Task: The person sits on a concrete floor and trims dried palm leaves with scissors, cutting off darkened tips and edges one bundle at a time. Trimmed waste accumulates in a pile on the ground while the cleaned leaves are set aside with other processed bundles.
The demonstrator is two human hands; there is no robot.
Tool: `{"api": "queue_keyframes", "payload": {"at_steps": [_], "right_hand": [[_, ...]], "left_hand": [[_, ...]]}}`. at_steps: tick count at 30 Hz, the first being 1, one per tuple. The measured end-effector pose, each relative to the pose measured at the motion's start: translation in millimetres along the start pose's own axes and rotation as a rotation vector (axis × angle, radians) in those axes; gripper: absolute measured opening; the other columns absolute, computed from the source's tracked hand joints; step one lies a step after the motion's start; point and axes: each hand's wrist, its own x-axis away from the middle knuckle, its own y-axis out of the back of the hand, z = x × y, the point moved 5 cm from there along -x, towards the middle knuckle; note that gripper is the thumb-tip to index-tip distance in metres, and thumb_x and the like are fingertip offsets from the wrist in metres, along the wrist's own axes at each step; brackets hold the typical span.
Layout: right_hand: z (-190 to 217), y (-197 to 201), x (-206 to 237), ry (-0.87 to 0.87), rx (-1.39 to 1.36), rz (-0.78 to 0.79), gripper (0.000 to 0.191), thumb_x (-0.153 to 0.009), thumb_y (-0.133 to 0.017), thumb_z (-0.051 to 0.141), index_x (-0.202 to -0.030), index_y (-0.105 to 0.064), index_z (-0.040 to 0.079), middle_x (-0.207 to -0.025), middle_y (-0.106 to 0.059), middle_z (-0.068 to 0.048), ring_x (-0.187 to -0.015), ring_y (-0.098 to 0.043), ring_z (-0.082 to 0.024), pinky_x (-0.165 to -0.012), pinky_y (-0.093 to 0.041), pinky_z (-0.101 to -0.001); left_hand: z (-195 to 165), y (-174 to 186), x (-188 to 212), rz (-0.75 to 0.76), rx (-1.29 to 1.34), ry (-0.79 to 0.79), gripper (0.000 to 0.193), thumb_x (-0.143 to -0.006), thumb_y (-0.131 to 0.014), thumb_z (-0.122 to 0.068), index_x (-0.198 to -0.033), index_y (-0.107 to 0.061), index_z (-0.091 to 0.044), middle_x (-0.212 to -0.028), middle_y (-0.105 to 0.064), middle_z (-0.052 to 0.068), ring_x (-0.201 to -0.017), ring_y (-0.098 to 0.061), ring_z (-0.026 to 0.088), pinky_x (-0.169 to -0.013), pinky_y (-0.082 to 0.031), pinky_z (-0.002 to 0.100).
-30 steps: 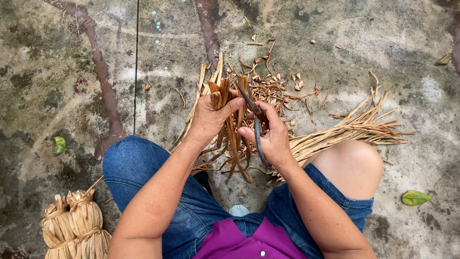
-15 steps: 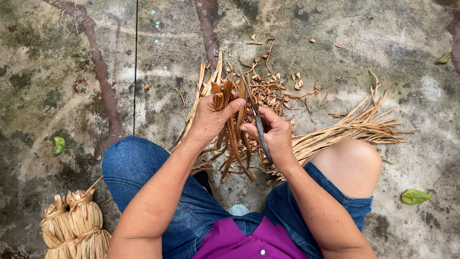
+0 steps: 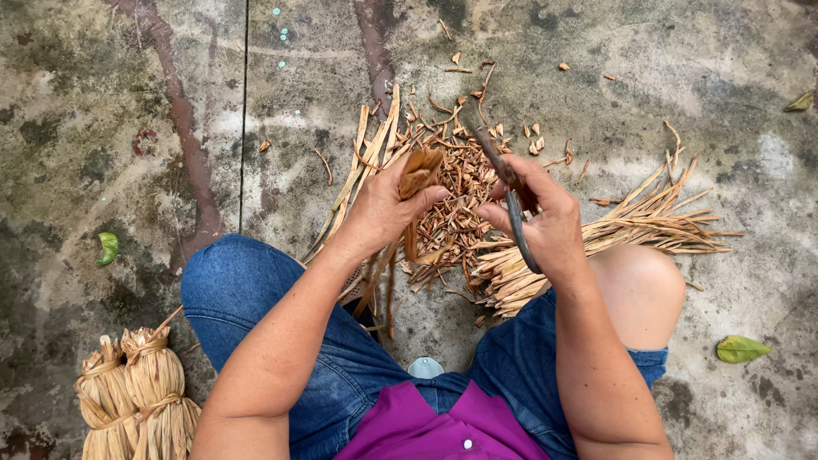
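Gripping dried leaf strips (image 3: 417, 183), scissors (image 3: 509, 200)

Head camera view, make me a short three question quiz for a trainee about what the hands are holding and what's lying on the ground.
1. True or false: the left hand grips a bundle of brown dried strips.
2. What does the right hand hold? A) scissors B) a hammer C) a cup
3. Fill in: the tied straw bundles lie on the concrete floor beside the person's ______ knee.

Key
1. True; the fingers close around the strips above the pile of trimmings.
2. A; the dark scissors point away from the person.
3. Left; they sit by the jeans-covered left knee.
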Motion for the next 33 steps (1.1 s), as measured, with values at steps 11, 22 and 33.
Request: {"api": "queue_keyframes", "payload": {"at_steps": [11, 22, 33], "right_hand": [[-7.4, 11.6, 3.1, -0.166, 0.127, 0.016, 0.062, -0.077, -0.093, 0.028, -0.130, -0.069, 0.007, -0.083, -0.063, -0.002, -0.070, -0.055, -0.012, -0.061, -0.046, -0.0286], [5.6, 13.8, 4.7, -0.079, 0.184, 0.058, 0.062, -0.075, -0.091, 0.031, -0.128, -0.069, 0.009, -0.092, -0.069, -0.004, -0.073, -0.059, -0.013, -0.063, -0.050, -0.0290], [-19.7, 3.5, 6.4, -0.198, -0.115, 0.011, 0.070, -0.079, -0.093, 0.021, -0.139, -0.061, 0.008, -0.108, -0.070, -0.003, -0.076, -0.055, -0.006, -0.066, -0.049, -0.0229]], "left_hand": [[-7.7, -3.9, -2.8, 0.015, -0.220, -0.048, 0.046, -0.088, -0.080, -0.033, -0.124, -0.063, -0.010, -0.101, -0.078, 0.008, -0.094, -0.077, 0.019, -0.084, -0.058, 0.035], [-12.6, -8.3, 0.4, 0.039, -0.272, -0.134, 0.044, -0.085, -0.081, -0.029, -0.121, -0.066, -0.010, -0.099, -0.078, 0.010, -0.090, -0.076, 0.023, -0.079, -0.058, 0.037], [-9.0, -5.0, -3.5, -0.033, -0.170, -0.101, 0.029, -0.092, -0.079, -0.027, -0.112, -0.068, -0.009, -0.086, -0.075, 0.004, -0.076, -0.072, 0.014, -0.068, -0.057, 0.032]]}}
